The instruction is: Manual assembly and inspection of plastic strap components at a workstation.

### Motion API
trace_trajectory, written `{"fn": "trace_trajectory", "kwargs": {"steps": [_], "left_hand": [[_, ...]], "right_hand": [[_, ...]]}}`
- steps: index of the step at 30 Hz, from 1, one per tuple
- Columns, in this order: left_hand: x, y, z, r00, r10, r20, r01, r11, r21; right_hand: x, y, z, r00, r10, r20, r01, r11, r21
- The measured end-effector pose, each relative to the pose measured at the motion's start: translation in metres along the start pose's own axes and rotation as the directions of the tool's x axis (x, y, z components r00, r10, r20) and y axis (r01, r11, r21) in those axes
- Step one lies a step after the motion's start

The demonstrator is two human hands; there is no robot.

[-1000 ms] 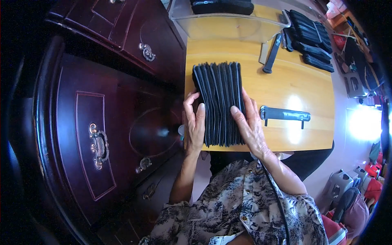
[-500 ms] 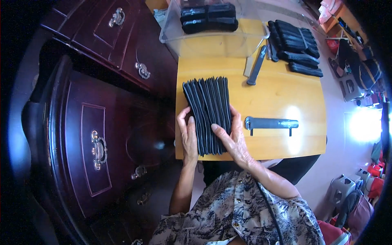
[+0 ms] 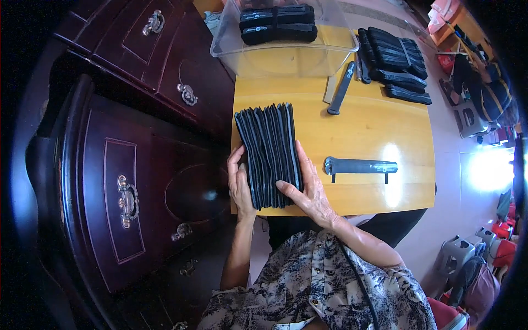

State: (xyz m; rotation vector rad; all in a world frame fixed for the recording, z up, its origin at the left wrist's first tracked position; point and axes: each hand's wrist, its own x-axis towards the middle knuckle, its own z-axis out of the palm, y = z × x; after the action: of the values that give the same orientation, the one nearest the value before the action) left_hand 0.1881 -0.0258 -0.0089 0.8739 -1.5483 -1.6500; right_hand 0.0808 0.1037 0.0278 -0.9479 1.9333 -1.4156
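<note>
Between my two hands stands a row of flat black strips [image 3: 268, 148], packed side by side on edge over the near left part of the table. My left hand [image 3: 241, 190] presses the row's left side, its thumb along the outer strip. My right hand [image 3: 311, 192] holds the right side, fingers along the last strip and thumb over the near part of the top edges. To the right, a single dark flat strip [image 3: 360, 166] lies crosswise with two short black tabs below it. Another dark strip [image 3: 342, 88] lies slanted farther back.
A clear plastic box [image 3: 220, 49] at the back holds black strip bundles [image 3: 278, 25]. More banded black bundles [image 3: 396, 52] lie at the table's back right. A dark wooden cabinet [image 3: 124, 148] flanks the yellow table [image 3: 308, 132] on the left. Grey stools [image 3: 459, 256] stand to the right.
The whole view has shifted slightly. The row of strips has moved a little left between my hands, and my right thumb sits nearer to me on it.
</note>
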Motion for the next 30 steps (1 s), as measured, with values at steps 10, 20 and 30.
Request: {"fn": "trace_trajectory", "kwargs": {"steps": [10, 20, 30], "left_hand": [[0.001, 0.026, 0.012, 0.996, -0.014, -0.085, -0.014, 0.947, -0.319], [0.002, 0.035, 0.008, 0.995, 0.069, -0.077, -0.084, 0.974, -0.212], [-0.022, 0.010, -0.002, 0.996, -0.093, -0.001, 0.093, 0.995, 0.025]], "right_hand": [[0.016, 0.000, -0.002, 0.988, 0.143, 0.066, -0.157, 0.849, 0.505], [0.012, -0.011, -0.004, 0.998, 0.006, 0.066, -0.038, 0.865, 0.501], [-0.031, 0.011, 0.016, 0.997, -0.075, -0.014, 0.076, 0.970, 0.230]]}}
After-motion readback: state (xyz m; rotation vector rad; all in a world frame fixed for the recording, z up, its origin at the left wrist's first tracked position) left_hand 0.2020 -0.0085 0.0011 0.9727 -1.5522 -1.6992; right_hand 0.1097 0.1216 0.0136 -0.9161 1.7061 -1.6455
